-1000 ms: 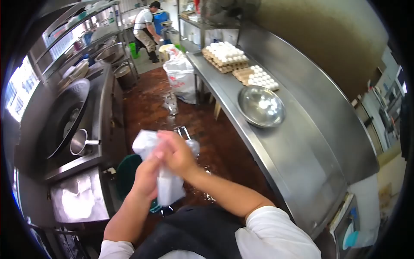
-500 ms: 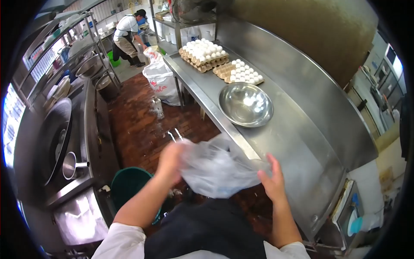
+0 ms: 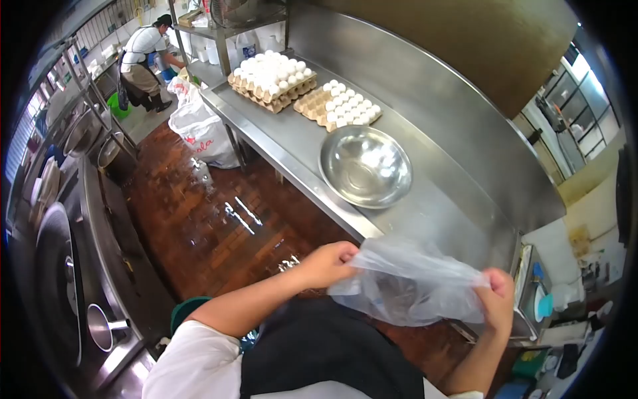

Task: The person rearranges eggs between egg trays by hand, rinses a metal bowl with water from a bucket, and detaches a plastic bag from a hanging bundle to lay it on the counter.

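Note:
A clear plastic bag (image 3: 415, 282) is stretched between my two hands, in front of my dark apron and by the counter's edge. My left hand (image 3: 335, 263) pinches its left side near the rim. On the other side, my right hand (image 3: 495, 292) has its fingers closed on the bag's right edge. Just beyond the bag, a shiny steel bowl (image 3: 366, 166) rests on the metal counter (image 3: 445, 206), with nothing visible inside. Behind the bowl lies a partly filled carton tray of white eggs (image 3: 345, 106). Stacked trays of eggs (image 3: 271, 78) stand farther left.
A white sack (image 3: 199, 126) stands on the wet tiled floor (image 3: 193, 226) beside the counter. At the back left a person (image 3: 141, 63) bends over. A large wok (image 3: 56, 272) and a small steel pot (image 3: 103, 326) are on the left. A green bin (image 3: 186, 309) sits near my left elbow.
Both hands have moved right with the bag, and it is now spread wider. My right fingers, spread before, are now closed on its edge. My view has turned toward the right.

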